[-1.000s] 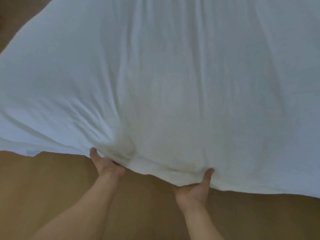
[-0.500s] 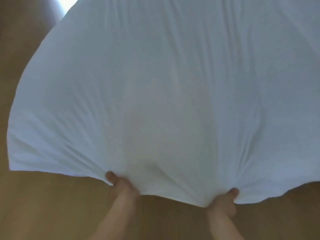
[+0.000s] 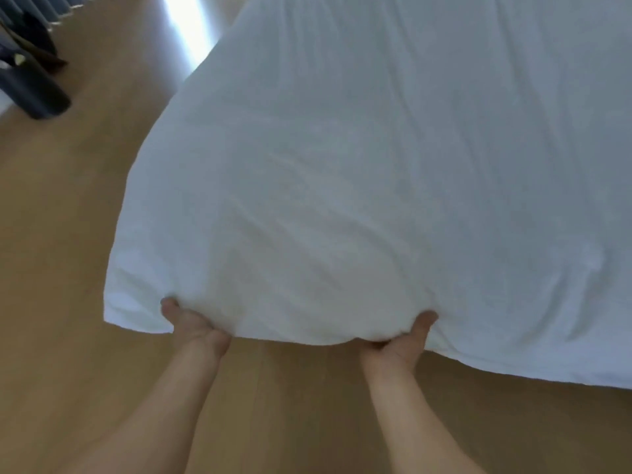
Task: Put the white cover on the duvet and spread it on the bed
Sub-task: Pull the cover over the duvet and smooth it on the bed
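From the head view, the white duvet [image 3: 376,183] takes up the middle and right of the frame. Its near edge runs along the lower part, above the wooden floor [image 3: 68,268]. The left hand [image 3: 195,325] and right hand [image 3: 402,340] each clamp that edge, thumb on top and fingers tucked out of sight beneath, with a plump bulge of cloth between them.

Half a second ago the cloth was billowing wide and taut across nearly everything. Now it has slackened and sunk, and its left corner sits at lower left. More floor shows on that side, and a dark shape [image 3: 30,87] has come into view at upper left.

I'd say the shake is spent and the cover is settling flat. The bed itself I cannot see, so whether the duvet lies square on it I cannot tell.
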`<control>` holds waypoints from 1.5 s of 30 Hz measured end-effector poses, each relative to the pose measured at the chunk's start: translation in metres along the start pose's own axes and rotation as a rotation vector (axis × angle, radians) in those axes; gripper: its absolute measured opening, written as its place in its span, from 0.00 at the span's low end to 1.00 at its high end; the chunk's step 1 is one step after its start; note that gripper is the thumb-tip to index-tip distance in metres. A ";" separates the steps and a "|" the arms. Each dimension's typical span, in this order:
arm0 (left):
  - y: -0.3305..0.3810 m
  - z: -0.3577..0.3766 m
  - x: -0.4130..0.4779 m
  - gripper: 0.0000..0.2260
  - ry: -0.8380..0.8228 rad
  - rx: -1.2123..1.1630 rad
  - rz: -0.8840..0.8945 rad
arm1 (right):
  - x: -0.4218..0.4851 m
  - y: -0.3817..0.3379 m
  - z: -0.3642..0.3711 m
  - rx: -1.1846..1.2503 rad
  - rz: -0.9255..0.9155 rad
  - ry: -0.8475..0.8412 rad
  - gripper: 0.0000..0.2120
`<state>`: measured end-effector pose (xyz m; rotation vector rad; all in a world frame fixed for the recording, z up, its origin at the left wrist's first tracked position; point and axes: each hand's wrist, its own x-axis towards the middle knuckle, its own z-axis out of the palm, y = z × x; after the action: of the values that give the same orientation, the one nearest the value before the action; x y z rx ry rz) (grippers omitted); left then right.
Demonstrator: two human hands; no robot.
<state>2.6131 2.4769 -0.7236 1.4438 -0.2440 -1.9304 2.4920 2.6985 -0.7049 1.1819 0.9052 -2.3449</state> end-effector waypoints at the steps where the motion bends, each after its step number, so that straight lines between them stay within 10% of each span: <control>1: 0.006 -0.009 0.004 0.21 0.026 0.041 -0.002 | -0.002 0.006 0.001 -0.040 -0.009 0.033 0.28; 7: 0.010 -0.046 0.018 0.16 0.222 0.184 -0.078 | -0.025 0.039 -0.022 -0.370 -0.146 0.514 0.45; 16: 0.120 -0.035 0.076 0.28 -0.093 0.116 -0.322 | -0.046 0.171 0.040 0.027 -0.018 0.006 0.39; 22: 0.158 -0.049 0.125 0.20 -0.094 0.187 -0.339 | -0.075 0.252 0.095 -0.047 -0.057 0.146 0.21; 28: 0.167 -0.111 0.133 0.13 0.148 0.487 -0.138 | -0.096 0.288 0.020 -0.275 -0.039 0.573 0.26; 32: 0.183 -0.116 0.127 0.10 0.113 0.772 -0.184 | -0.094 0.299 0.015 -0.394 0.063 0.210 0.63; 35: 0.218 -0.110 0.129 0.10 -0.019 1.067 -0.368 | -0.076 0.298 0.021 0.169 0.276 0.116 0.38; 40: 0.264 -0.082 0.125 0.04 -0.220 1.531 -0.482 | -0.100 0.349 0.073 -0.136 0.102 0.034 0.27; 45: 0.273 -0.050 0.154 0.14 -0.284 1.595 -0.093 | -0.117 0.379 0.116 -0.103 0.044 0.066 0.21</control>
<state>2.7529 2.1919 -0.7138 1.9654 -2.2331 -1.9217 2.7082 2.3465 -0.7030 1.2316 0.9994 -2.2081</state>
